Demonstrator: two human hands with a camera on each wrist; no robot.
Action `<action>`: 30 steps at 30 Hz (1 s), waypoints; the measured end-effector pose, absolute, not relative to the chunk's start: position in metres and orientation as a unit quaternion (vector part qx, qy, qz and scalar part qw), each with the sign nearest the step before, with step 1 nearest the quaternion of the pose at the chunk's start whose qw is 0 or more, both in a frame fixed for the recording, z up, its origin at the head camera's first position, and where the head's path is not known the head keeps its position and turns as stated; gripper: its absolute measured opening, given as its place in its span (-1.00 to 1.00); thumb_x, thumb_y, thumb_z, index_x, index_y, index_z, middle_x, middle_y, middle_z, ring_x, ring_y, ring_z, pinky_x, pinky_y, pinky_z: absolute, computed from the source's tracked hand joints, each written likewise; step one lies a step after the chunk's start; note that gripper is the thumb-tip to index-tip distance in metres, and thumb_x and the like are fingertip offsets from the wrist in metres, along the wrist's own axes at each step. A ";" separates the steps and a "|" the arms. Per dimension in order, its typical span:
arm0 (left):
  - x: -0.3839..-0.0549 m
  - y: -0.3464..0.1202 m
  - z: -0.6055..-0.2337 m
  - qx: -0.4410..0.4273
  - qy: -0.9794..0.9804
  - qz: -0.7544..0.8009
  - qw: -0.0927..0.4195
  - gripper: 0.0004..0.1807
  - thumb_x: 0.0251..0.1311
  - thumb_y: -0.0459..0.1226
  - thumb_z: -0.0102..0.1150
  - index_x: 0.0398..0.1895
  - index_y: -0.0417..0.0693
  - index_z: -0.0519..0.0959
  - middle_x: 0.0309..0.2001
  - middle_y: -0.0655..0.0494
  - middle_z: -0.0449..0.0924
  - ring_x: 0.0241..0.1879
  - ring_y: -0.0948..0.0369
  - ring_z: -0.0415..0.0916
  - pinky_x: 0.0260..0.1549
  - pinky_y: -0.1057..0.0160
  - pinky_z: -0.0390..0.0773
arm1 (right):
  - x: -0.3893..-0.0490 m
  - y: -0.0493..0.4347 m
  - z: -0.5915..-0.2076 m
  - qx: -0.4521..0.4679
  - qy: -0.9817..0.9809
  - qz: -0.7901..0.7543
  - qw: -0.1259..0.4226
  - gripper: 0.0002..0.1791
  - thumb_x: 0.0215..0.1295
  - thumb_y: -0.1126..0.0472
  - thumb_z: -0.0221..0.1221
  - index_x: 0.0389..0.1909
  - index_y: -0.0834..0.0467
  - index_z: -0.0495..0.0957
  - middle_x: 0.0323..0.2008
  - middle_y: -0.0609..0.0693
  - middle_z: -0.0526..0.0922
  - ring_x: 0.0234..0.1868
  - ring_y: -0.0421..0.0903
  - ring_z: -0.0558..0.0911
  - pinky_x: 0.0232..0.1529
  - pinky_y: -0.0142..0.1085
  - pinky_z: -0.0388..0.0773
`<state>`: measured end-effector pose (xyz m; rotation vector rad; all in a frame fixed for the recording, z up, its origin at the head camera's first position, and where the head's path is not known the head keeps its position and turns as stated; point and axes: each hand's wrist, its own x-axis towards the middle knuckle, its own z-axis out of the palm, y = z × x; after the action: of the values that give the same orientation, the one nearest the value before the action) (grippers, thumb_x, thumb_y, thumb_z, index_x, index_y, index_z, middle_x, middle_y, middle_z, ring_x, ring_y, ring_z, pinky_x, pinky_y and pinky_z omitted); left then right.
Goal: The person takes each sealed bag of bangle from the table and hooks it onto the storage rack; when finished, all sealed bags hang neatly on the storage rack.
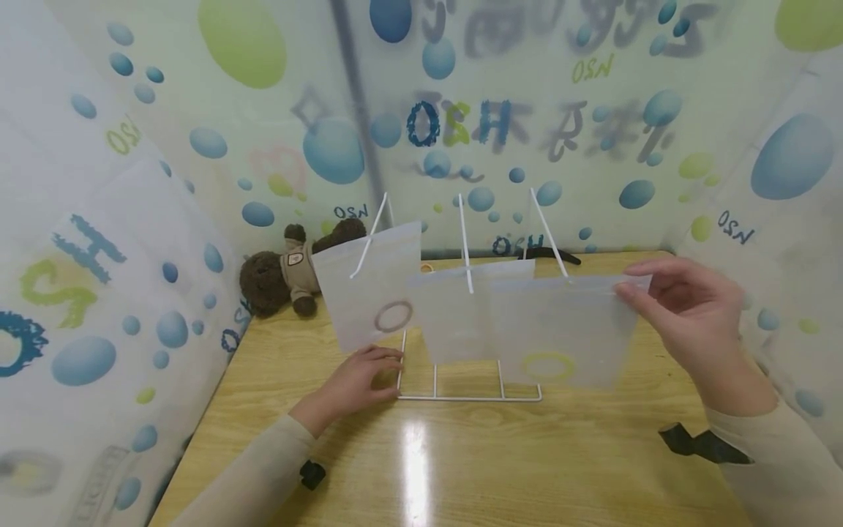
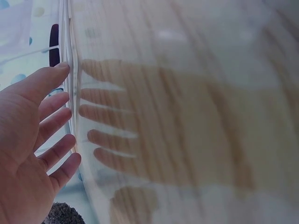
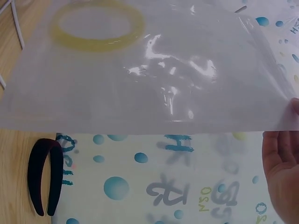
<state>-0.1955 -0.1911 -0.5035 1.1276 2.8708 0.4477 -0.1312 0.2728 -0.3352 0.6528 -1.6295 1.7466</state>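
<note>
My right hand (image 1: 691, 315) pinches the upper right corner of a translucent plastic zip bag (image 1: 593, 329) between thumb and fingers. A yellow ring (image 1: 548, 366) shows through that bag. Its upper left part meets the right prong of a white wire rack (image 1: 469, 399) on the table. A second translucent bag (image 1: 454, 315) hangs at the middle prong, partly covered by the first. On the left prong hangs a tilted bag (image 1: 356, 278) with a brownish ring (image 1: 393, 316) inside. My left hand (image 1: 352, 384), fingers spread and nearly straight, has its fingertips at the rack's left base wire.
A brown teddy bear (image 1: 296, 271) lies at the table's back left. Behind the rack is a black headband (image 3: 45, 177), close to the patterned backdrop (image 1: 461, 88). Backdrop sheets also rise along both sides of the wooden table (image 1: 593, 454).
</note>
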 end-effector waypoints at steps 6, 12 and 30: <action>-0.195 -0.190 -0.503 0.362 0.921 0.145 0.008 -0.50 0.23 0.00 0.42 0.18 0.02 0.66 0.36 0.07 0.56 0.37 0.03 0.46 0.47 -0.14 0.29 | -0.133 0.275 -0.338 0.231 -0.627 0.669 0.327 -0.79 0.05 0.75 0.25 -0.24 0.64 0.60 -0.36 0.03 0.78 -0.66 -0.21 0.46 -0.61 -0.48 0.40; -0.193 -0.190 -0.501 0.359 0.921 0.150 0.014 -0.50 0.23 0.00 0.42 0.18 0.02 0.67 0.36 0.08 0.55 0.33 0.01 0.45 0.42 -0.09 0.37 | -0.136 0.276 -0.341 0.231 -0.622 0.672 0.329 -0.79 0.04 0.75 0.25 -0.24 0.64 0.59 -0.41 0.03 0.77 -0.67 -0.21 0.46 -0.61 -0.48 0.40; -0.192 -0.190 -0.499 0.357 0.920 0.160 0.019 -0.52 0.24 -0.04 0.42 0.18 -0.01 0.66 0.37 0.04 0.55 0.37 0.00 0.45 0.47 -0.16 0.28 | -0.152 0.273 -0.345 0.220 -0.634 0.663 0.331 -0.78 0.07 0.72 0.26 -0.21 0.61 0.61 -0.57 -0.01 0.60 -0.70 -0.21 0.34 -0.67 -0.45 0.28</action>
<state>-0.1919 -0.1896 -0.4988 1.1096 2.8563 0.4963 -0.1515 0.2729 -0.3454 0.5744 -1.6583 1.7348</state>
